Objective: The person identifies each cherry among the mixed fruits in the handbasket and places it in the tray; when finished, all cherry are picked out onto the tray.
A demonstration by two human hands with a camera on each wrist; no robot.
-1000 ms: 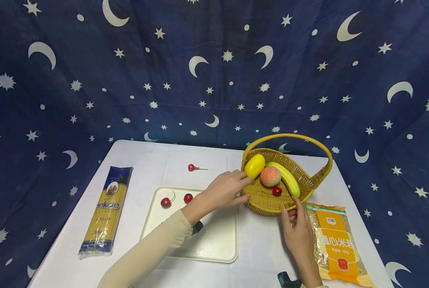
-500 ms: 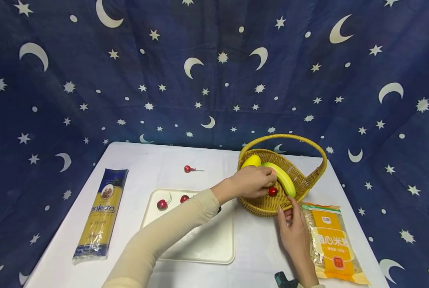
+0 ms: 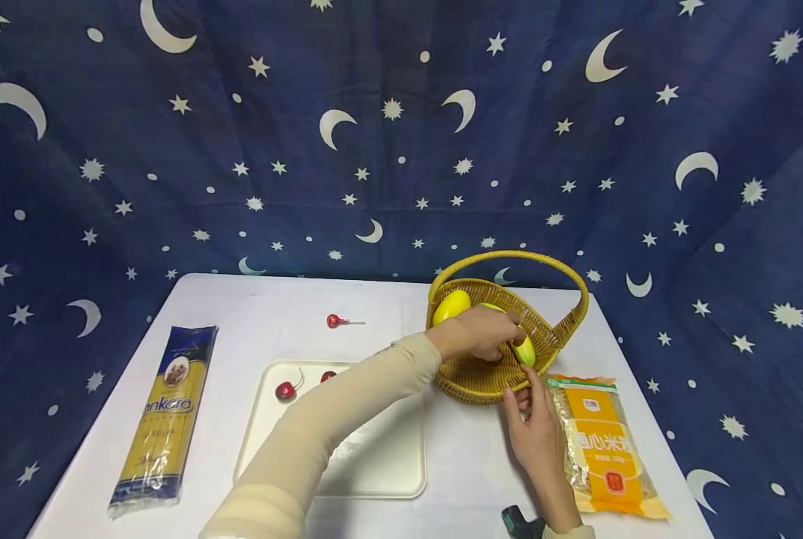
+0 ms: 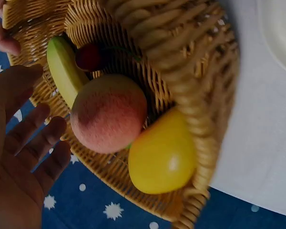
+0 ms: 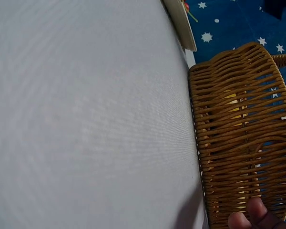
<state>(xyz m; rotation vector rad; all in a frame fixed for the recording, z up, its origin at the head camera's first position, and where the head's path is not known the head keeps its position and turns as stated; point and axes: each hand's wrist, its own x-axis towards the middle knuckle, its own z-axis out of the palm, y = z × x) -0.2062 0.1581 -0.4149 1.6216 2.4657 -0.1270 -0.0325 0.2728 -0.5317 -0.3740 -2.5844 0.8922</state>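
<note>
In the head view my left hand (image 3: 485,332) is over the wicker basket (image 3: 465,391), hiding part of the fruit. The left wrist view shows this hand's fingers loosely extended beside a peach (image 4: 108,113) and a banana (image 4: 63,71), with nothing gripped. Against the peach lies a smooth yellow fruit (image 4: 164,155); a dark red cherry (image 4: 89,57) sits near the banana. My right hand (image 3: 537,434) holds the basket's front rim, its index finger over the edge and thumb outside. Right fingertips (image 5: 257,208) show against the woven wall in the right wrist view.
A cream tray (image 3: 401,479) with two cherries stands left of the basket, partly behind the left sleeve. A lollipop (image 3: 335,321) lies behind it. A spaghetti pack (image 3: 167,419) is at far left, a rice noodle bag (image 3: 599,442) at right. The basket handle (image 3: 509,254) arches upward.
My left hand has moved right from the basket's left edge, over the peach and toward the banana. The right hand stays at the front rim. The head view has shifted.
</note>
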